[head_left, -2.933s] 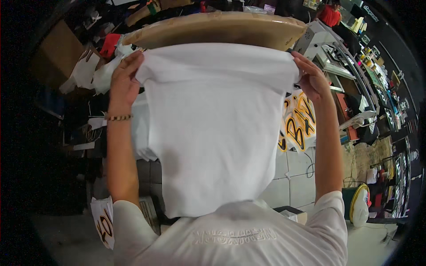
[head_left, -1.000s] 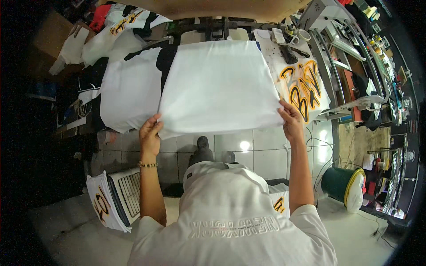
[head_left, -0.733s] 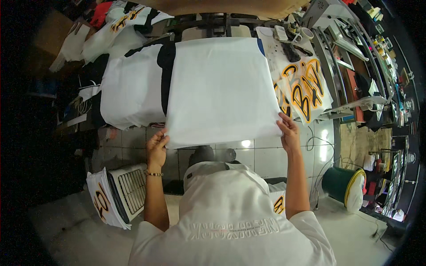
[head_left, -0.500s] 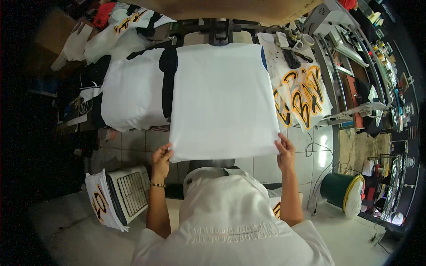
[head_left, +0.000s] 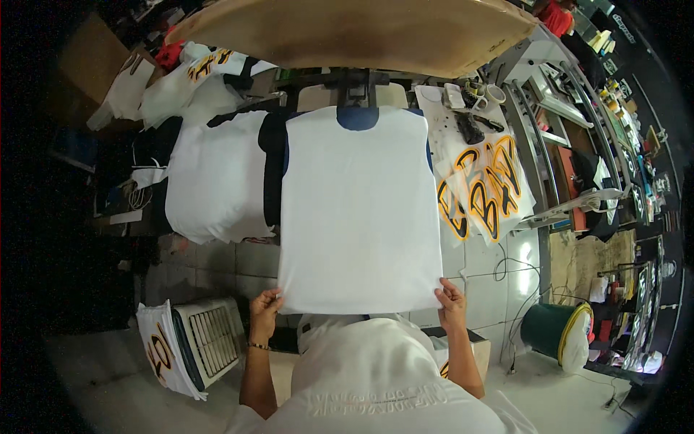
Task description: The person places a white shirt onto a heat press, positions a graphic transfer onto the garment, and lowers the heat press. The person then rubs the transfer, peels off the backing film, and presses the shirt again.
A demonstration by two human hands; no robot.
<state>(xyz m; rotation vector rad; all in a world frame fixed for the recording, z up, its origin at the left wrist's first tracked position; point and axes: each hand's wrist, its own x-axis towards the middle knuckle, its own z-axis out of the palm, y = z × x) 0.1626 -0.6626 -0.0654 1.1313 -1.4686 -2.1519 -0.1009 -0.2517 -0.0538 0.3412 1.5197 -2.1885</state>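
A white shirt (head_left: 358, 217) lies smooth over a flat board in front of me. Dark blue (head_left: 358, 119) shows at its neck opening and along its upper side edges; whether that is cloth or the board's surface I cannot tell. My left hand (head_left: 264, 312) pinches the near left corner of the hem between thumb and fingers. At the near right corner, my right hand (head_left: 452, 304) grips the hem the same way. Between the two hands the hem is stretched almost straight.
Left of the shirt lies another white garment with black edges (head_left: 217, 177). Printed transfer sheets (head_left: 483, 192) and cups lie at right. A large brown panel (head_left: 361, 32) overhangs the far end. Below are a slatted crate (head_left: 210, 329), a green bin (head_left: 549, 325) and floor cables.
The shirt's hem and both hands have come nearer to me. The neck opening, hidden before, now shows dark blue, and more of the brown panel is in view.
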